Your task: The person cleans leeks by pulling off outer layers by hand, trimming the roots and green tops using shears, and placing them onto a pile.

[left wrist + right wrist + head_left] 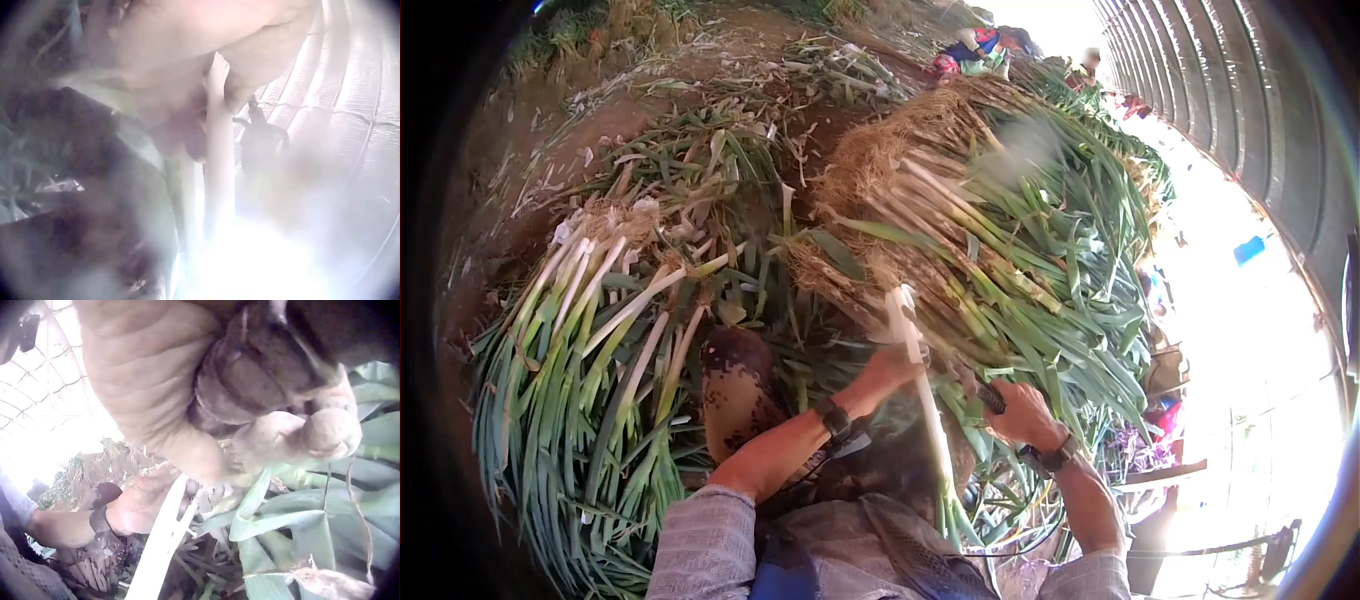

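Note:
My left hand [890, 368] grips the white shaft of a long leek [920, 390], which points root end up and away from me. In the left wrist view the fingers [187, 119] curl round that pale stalk [219, 162]. My right hand [1025, 415] is curled round a dark handle [992, 396] just right of the stalk; what tool it belongs to is hidden. The right wrist view shows those fingers [294, 434] closed on the dark thing [250, 381], with the left hand [140, 506] and the stalk [164, 540] below.
A big heap of leeks with rooty ends [1000, 230] lies straight ahead, and a second heap [600, 330] lies to the left on bare soil [550, 110]. My knee in patterned trousers [735, 385] sits between them. Other people [980, 45] work far back. A greenhouse wall [1250, 120] curves along the right.

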Tool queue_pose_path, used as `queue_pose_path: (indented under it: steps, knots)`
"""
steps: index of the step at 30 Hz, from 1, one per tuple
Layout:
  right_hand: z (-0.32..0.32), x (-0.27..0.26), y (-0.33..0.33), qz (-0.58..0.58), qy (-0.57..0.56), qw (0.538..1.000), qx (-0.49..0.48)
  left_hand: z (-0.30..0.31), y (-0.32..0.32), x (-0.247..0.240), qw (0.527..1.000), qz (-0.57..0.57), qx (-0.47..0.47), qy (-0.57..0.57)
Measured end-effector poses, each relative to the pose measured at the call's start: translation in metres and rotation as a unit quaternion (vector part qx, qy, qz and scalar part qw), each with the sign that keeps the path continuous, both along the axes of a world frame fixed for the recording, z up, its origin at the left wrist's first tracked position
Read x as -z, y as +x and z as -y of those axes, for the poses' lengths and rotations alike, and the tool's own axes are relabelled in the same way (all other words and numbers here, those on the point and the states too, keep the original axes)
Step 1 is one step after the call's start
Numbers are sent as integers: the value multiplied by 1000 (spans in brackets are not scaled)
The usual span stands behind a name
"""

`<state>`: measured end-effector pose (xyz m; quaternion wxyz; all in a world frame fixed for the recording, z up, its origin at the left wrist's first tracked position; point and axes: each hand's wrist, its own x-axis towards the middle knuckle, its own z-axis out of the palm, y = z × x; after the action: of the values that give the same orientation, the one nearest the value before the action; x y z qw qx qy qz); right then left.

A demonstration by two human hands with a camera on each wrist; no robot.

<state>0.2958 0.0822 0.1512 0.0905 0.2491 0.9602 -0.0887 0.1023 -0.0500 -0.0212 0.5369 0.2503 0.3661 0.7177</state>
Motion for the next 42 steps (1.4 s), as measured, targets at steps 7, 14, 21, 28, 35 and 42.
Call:
queue_pose_path:
  steps: [7,14,21,28,35,42]
  knots:
    - [30,33,15,-50,-150,982,100,3,15,-37,1000,-6,-14,25]
    - [50,82,10,-141,-100,981,91,-2,20,-43,998,2,-64,-8]
    - [46,74,29,-86,-338,935,58,-17,-70,-25,937,239,-245,73]
    - [46,86,46,-152,-319,935,17,-5,-170,-74,915,-20,-400,-58]
    - [43,86,29,-129,-237,962,-39,20,-98,-44,991,41,57,-116]
    - [51,86,33,-195,-223,954,-39,-25,-102,9,933,-151,-325,-42]
